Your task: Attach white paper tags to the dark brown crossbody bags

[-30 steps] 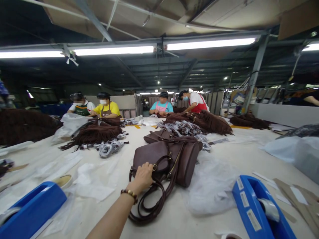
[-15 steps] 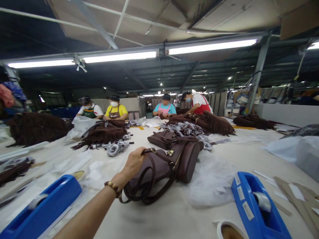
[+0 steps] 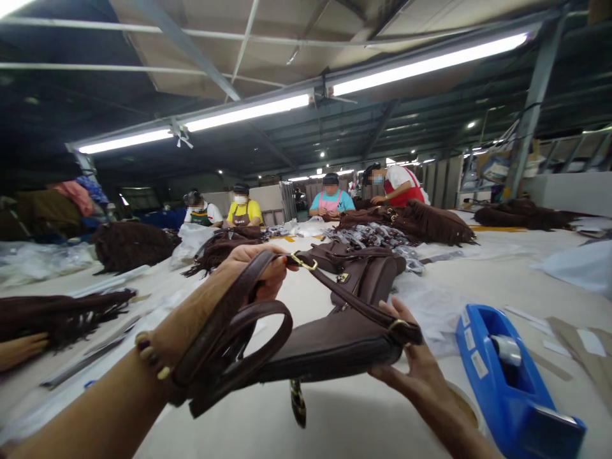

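Observation:
A dark brown leather handbag (image 3: 329, 347) is held just above the table between my two hands, its straps looping on the left. My left hand (image 3: 258, 271), with a beaded bracelet on the wrist, is closed around the strap by a gold metal clasp. At the bag's right end, my right hand (image 3: 408, 366) grips it, thumb below and fingers at the strap's metal ring. A small dark tag-like piece (image 3: 297, 403) hangs under the bag. Just behind lies another brown leather bag (image 3: 377, 280) with a gold lock plate.
A blue tape dispenser (image 3: 507, 376) stands on the right, beside cardboard strips. Fringed brown pieces (image 3: 134, 245) and plastic-wrapped parts lie across the white table (image 3: 502, 274). At the left edge, another person's hand (image 3: 23, 350) touches a fringed piece. Several people work across the table.
My left hand has lifted the handbag off the table toward me by its strap. My right hand has come into view and taken hold of the bag's right end. The view has turned left.

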Tool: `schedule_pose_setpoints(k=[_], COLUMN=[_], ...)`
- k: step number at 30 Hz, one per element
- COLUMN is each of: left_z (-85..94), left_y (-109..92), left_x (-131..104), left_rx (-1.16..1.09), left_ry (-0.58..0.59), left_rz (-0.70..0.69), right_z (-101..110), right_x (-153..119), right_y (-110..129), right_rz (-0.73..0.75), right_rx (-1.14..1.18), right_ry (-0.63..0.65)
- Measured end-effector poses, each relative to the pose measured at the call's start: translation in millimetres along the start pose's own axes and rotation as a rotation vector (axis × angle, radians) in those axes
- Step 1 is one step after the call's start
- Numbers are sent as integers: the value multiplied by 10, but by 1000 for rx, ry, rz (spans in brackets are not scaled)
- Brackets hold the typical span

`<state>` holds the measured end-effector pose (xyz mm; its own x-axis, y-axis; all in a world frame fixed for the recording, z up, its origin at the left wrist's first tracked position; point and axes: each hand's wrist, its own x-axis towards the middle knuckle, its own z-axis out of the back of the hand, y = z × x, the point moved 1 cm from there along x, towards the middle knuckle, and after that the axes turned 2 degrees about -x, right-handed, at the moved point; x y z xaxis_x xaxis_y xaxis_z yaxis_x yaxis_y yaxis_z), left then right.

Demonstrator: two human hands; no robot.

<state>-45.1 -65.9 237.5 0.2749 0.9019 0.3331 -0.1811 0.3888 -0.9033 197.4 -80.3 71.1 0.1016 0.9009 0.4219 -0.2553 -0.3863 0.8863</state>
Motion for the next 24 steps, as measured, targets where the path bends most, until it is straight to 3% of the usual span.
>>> schedule_pose_setpoints(k=[4,8,11,14,16,19,22,24], left_z=[-90,-179,-287,-292,-193,5,96,121], left_y=[136,617,1000,1209,1209,1019,797,795], left_x=[14,138,168,194,223,177,-120,-439], left_rx=[-99,-89,-33,62,146,269,337,539], left_ry=[105,173,230,255,197,20,-86,-73], left_rz=[192,338,464,520,501,414,285,190], right_z=[-79,-195,-267,-290,-283,-267,-273,-282], right_x=[-80,-438,-662,-763,-769,-734,-714,-732], right_y=[59,-148,-355,-494,-530,-536,-532,-528], right_rz=[-120,-303,-409,-443,-422,-413,-415,-390], right_rx=[77,21,172,269,233,159,185,200], right_ry=[142,166,230,273,270,224,241,268])
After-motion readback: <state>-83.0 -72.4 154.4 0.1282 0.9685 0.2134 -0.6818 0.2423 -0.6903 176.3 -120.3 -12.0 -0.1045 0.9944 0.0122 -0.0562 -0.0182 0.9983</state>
